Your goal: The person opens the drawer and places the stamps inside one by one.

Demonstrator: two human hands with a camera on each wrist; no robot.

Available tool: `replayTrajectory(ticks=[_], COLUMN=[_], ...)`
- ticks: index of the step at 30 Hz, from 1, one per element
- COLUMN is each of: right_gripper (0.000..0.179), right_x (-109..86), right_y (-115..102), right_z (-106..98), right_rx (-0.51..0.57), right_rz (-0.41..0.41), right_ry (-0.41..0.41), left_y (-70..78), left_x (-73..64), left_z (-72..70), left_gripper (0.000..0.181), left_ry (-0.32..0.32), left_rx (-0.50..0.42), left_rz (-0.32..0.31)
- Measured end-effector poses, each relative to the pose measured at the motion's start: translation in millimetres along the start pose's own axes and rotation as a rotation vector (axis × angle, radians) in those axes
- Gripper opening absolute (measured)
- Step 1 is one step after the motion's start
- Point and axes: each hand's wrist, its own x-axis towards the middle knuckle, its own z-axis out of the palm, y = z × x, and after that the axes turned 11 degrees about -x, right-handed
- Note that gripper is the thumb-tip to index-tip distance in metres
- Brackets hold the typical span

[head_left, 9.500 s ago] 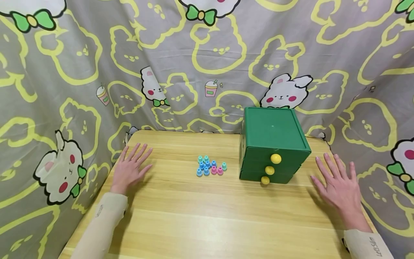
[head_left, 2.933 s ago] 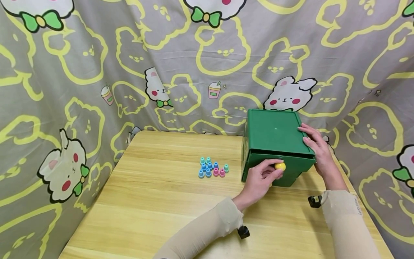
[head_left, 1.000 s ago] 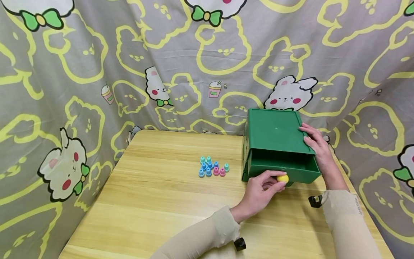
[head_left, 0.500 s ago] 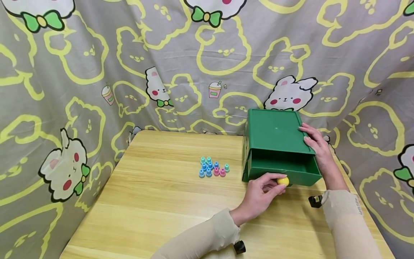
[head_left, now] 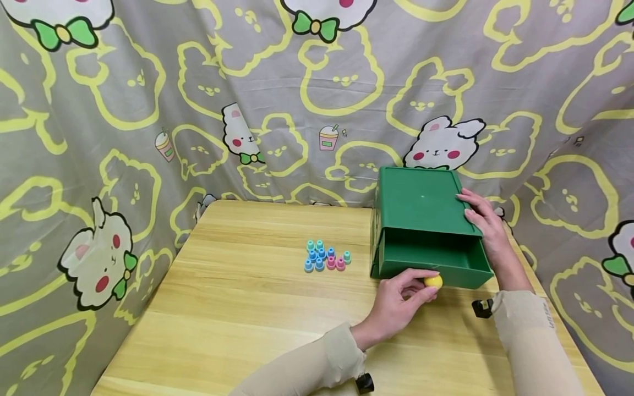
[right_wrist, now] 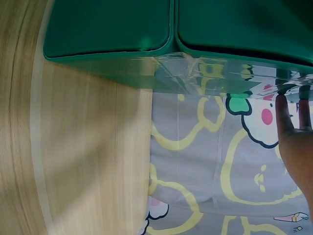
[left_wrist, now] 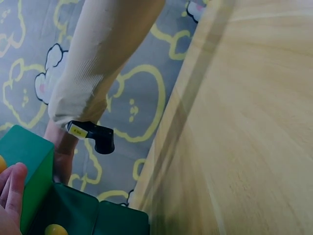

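A green cabinet [head_left: 421, 198] stands at the right of the table, its top drawer [head_left: 465, 278] pulled out and the bare inside showing. My left hand [head_left: 393, 305] pinches that drawer's yellow knob [head_left: 433, 281] between thumb and fingers. My right hand [head_left: 492, 236] rests its fingers on the cabinet's top right edge and side. In the right wrist view, the fingers [right_wrist: 283, 115] reach up to the transparent side wall [right_wrist: 210, 73]. The left wrist view shows a lower drawer's yellow knob [left_wrist: 56, 230] below the pulled-out drawer.
Several small stepped plastic pegs, blue [head_left: 319, 264], pink [head_left: 340, 264] and teal [head_left: 347, 257], stand grouped left of the cabinet on the wooden table [head_left: 238, 308]. A patterned curtain [head_left: 277, 82] hangs behind and along both sides.
Both hands have left the table for the cabinet. My left hand has drawn the top drawer out toward me, slightly further in the last second. The right hand has stayed at the edge.
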Motion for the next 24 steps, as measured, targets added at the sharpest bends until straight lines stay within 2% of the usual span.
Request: replayTrajectory(ticks=[7,24], right_gripper=[0.045,0.044], right_x=[-1.0,-1.6], right_y=[-0.5,-1.2], right_z=[0.6,0.3], right_rx=[-0.007,-0.005], right_rz=[0.016,-0.012], right_ry=[-0.006,0.001], left_y=[1.2,-0.3], left_x=[-2.2,-7.3], left_z=[2.1,4.2], left_gripper=[0.030,0.030], left_ry=[-0.005,-0.004], left_rx=[-0.014,0.009], left_rz=[-0.008,-0.001])
